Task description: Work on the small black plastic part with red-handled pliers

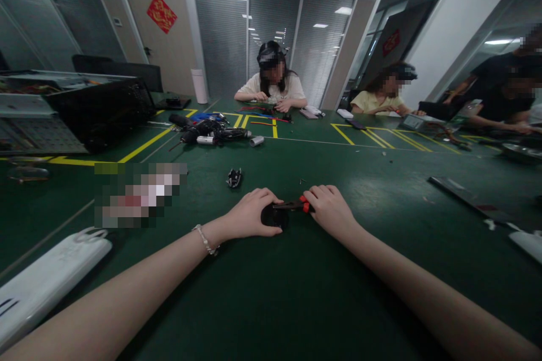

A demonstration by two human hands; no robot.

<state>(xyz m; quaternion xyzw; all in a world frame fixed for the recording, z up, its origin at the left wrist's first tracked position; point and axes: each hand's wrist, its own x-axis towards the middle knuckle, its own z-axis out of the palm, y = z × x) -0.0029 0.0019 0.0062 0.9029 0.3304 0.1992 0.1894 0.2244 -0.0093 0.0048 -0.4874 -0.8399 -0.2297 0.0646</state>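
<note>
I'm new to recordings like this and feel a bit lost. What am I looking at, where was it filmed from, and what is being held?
There is no robot here, just one picture from a camera worn on a person's head, looking forward and down at their bare hands. The left hand holds a small dark piece between thumb and fingers. The right hand grips red-handled pliers, their tips at that piece. Beyond the left hand, a small black-and-silver part lies on the green table. Farther back is a pile of dark tools and cables; a co-worker sits across.
</note>
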